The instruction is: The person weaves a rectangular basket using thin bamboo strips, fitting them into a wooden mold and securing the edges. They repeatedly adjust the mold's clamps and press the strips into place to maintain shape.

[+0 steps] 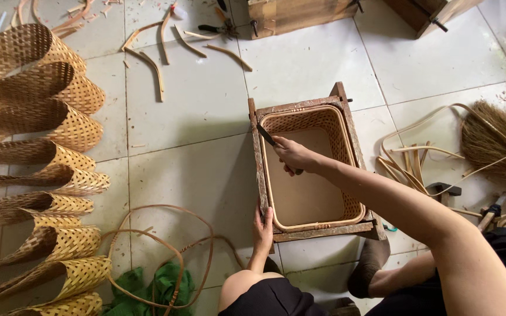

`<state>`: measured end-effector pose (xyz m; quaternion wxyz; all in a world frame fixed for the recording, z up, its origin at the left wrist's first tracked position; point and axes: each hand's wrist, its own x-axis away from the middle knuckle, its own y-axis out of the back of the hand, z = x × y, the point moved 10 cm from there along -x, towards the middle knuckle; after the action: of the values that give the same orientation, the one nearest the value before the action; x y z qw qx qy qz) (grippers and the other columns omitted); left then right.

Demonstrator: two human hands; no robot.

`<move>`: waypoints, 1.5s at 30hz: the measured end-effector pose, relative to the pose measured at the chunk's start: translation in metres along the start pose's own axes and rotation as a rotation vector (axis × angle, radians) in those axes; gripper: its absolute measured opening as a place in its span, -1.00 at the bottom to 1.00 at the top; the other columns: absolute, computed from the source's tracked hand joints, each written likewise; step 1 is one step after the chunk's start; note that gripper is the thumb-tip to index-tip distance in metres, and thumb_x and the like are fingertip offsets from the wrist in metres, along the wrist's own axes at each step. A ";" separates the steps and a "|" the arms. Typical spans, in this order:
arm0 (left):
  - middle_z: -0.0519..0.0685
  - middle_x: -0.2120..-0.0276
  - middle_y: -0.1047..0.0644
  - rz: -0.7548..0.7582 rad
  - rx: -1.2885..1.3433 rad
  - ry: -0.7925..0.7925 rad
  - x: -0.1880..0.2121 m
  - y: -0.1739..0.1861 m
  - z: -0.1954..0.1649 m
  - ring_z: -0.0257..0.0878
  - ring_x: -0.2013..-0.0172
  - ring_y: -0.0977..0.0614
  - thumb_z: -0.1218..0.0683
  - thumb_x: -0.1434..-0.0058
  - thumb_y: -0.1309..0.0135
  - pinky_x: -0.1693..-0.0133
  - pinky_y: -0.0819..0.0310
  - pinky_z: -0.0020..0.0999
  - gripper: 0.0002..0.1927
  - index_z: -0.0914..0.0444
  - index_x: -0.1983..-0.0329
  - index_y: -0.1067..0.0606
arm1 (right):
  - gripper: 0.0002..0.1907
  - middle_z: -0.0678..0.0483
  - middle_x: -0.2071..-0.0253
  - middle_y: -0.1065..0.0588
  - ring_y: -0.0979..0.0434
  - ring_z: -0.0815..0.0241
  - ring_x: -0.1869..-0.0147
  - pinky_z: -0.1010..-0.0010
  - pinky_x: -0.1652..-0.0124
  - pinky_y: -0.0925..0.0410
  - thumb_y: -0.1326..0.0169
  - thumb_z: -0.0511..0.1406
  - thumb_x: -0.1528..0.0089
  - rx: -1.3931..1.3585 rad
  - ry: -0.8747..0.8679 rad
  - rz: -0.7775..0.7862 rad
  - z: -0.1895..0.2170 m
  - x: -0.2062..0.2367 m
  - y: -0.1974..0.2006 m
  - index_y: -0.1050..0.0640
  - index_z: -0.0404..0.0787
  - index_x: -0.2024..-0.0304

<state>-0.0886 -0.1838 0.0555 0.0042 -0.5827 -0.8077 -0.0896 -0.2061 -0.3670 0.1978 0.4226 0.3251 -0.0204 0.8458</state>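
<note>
The person's bare knee (242,288) and dark shorts (276,301) fill the bottom edge, and just above them the left hand (262,229) grips the near left corner of a wooden frame (258,169), fingers curled over its edge and thumb on top. The frame sits on the tiled floor (194,117) at the middle of the view and encloses a woven basket (310,169), rectangular with rounded corners, a pale rim and a plain tan bottom. The right hand (293,155) reaches in from the right across the basket, closed in a fist around the handle of a knife (266,136) whose dark blade points up and left and touches the basket's rim at the far left corner, just beside the frame's left rail. A foot in a dark sock (370,266) rests against the frame's near right corner. To the right of the frame lie loops of thin cane strips (417,153), a hammer (444,189) and a straw broom (493,143). To the left of the knee, more cane loops (165,246) curl over a green cloth (153,288). Along the left edge, a row of folded woven mats (36,158) stands stacked one behind another, well apart from the frame. At the top, curved cane offcuts (156,61) are scattered on the tiles near pliers (218,28) and 2 wooden boxes (300,13).
</note>
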 end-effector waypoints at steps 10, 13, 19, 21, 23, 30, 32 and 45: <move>0.15 -0.25 -0.47 0.018 0.021 0.077 -0.002 0.004 0.016 -0.06 -0.22 -0.53 -0.20 -0.38 0.07 -0.20 -0.38 -0.23 -0.31 0.29 -0.44 -0.25 | -0.41 0.01 0.35 -0.34 -0.47 0.20 0.56 0.32 0.61 -0.40 0.28 -0.22 -0.40 0.013 -0.079 -0.077 0.009 -0.003 -0.018 -0.07 -0.04 -0.50; 0.14 -0.28 -0.45 0.006 0.019 0.047 -0.002 0.007 0.013 -0.06 -0.24 -0.50 -0.19 -0.39 0.07 -0.21 -0.35 -0.22 -0.32 0.28 -0.44 -0.25 | -0.42 -0.07 0.32 -0.40 -0.47 0.15 0.53 0.29 0.58 -0.41 0.32 -0.21 -0.42 0.077 -0.145 -0.073 0.013 -0.003 -0.023 -0.06 -0.02 -0.50; 0.13 -0.28 -0.47 0.024 0.027 0.035 -0.001 0.010 0.016 -0.09 -0.24 -0.51 -0.18 -0.41 0.06 -0.22 -0.36 -0.25 -0.35 0.28 -0.44 -0.27 | -0.30 -0.29 0.22 -0.53 -0.63 -0.07 0.37 0.25 0.45 -0.54 0.30 -0.46 -0.33 0.754 -0.051 -0.059 0.003 -0.034 -0.036 0.06 -0.23 -0.53; 0.11 -0.27 -0.47 0.036 0.052 0.052 0.000 0.009 0.018 -0.11 -0.22 -0.52 -0.17 -0.41 0.07 -0.21 -0.37 -0.27 -0.35 0.28 -0.44 -0.27 | -0.37 -0.36 0.15 -0.49 -0.65 -0.10 0.28 0.28 0.39 -0.56 0.28 -0.41 -0.42 1.029 0.103 -0.137 0.003 -0.042 -0.042 0.04 -0.36 -0.53; 0.10 -0.28 -0.45 0.042 0.109 0.050 0.000 0.008 0.018 -0.13 -0.21 -0.52 -0.16 -0.41 0.06 -0.20 -0.38 -0.28 -0.34 0.29 -0.44 -0.24 | -0.30 -0.38 0.06 -0.46 -0.64 -0.12 0.22 0.25 0.33 -0.55 0.18 -0.37 -0.36 1.129 0.088 -0.159 -0.011 -0.048 -0.044 0.04 -0.30 -0.53; 0.11 -0.20 -0.53 0.026 0.071 0.075 0.002 0.007 0.022 -0.16 -0.13 -0.57 -0.17 -0.39 0.04 -0.14 -0.42 -0.30 -0.34 0.30 -0.42 -0.28 | -0.36 -0.23 0.15 -0.45 -0.51 0.06 0.35 0.40 0.48 -0.46 0.27 -0.28 -0.38 1.159 0.125 -0.177 -0.011 -0.039 -0.031 -0.02 -0.17 -0.51; 0.10 -0.19 -0.54 0.001 -0.005 0.076 0.001 0.008 0.024 -0.17 -0.11 -0.58 -0.17 -0.38 0.04 -0.11 -0.44 -0.30 -0.34 0.29 -0.43 -0.28 | -0.41 -0.14 0.28 -0.47 -0.38 0.17 0.50 0.46 0.56 -0.36 0.38 -0.19 -0.43 1.088 0.098 -0.062 -0.019 -0.029 -0.029 -0.06 -0.19 -0.50; 0.21 -0.30 -0.45 -0.045 -0.031 -0.035 -0.003 0.006 0.033 0.01 -0.29 -0.47 -0.14 -0.41 0.01 -0.25 -0.31 -0.22 -0.34 0.39 -0.39 -0.31 | -0.43 -0.04 0.16 -0.55 -0.37 0.38 0.59 0.54 0.65 -0.30 0.32 -0.33 -0.41 1.295 0.054 -0.153 -0.006 -0.070 0.143 -0.26 0.15 -0.46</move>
<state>-0.0787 -0.1799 0.0239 -0.0211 -0.5657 -0.8192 -0.0920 -0.2830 -0.5060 0.1879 0.2005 0.4932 0.5272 0.6623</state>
